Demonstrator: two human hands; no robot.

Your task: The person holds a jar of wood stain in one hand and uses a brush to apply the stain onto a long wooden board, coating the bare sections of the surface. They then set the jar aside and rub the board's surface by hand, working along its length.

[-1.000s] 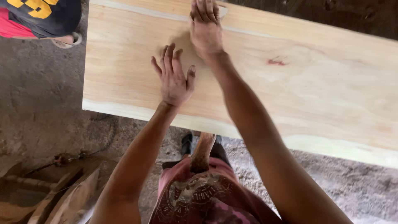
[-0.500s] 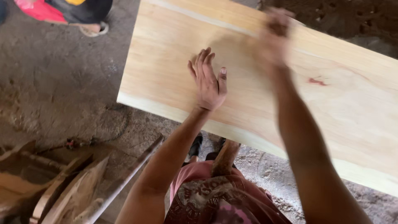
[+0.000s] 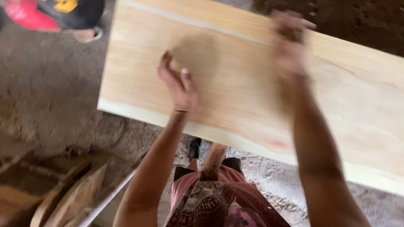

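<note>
— What changed on your end?

— My right hand (image 3: 290, 46) slid along the plank's (image 3: 235, 88) far edge, away from its end; it's blurred, so I can't tell its grip. My left hand (image 3: 179, 84) has tipped up, fingers loose and open, touching mid-plank.

— So?

— I judge I'm rubbing along the surface.

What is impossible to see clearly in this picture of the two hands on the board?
- Right hand, head view: motion blur hides its fingers and whether its grip holds anything.
- Left hand, head view: seen edge-on; contact with the board cannot be told.
- Board: its right end is cut off by the frame edge; its support is hidden beneath it.
- Other person: cut off by the top edge.
- Wood scraps, lower left: blurred.
</note>
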